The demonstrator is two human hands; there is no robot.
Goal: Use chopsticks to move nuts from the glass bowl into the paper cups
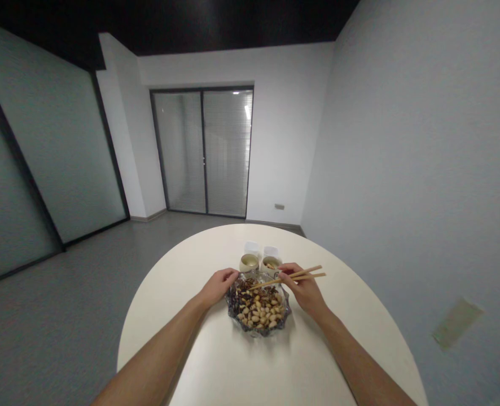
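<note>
A scalloped glass bowl (233, 311) of mixed pale nuts and dark pieces stands on the round white table (216, 361). My left hand (218, 285) rests against the bowl's left rim with its fingers curled over the edge. My right hand (301, 286) grips a pair of wooden chopsticks (306, 274); their tips reach down-left into the bowl's far side. Just behind the bowl stand two small round cups, the left cup (249, 262) and the right cup (271, 263), the right one with something brownish inside.
Two small clear containers (261, 250) sit behind the cups. The table edge curves round close on the left and far side. A grey wall runs close on the right; a grey floor and glass doors lie beyond.
</note>
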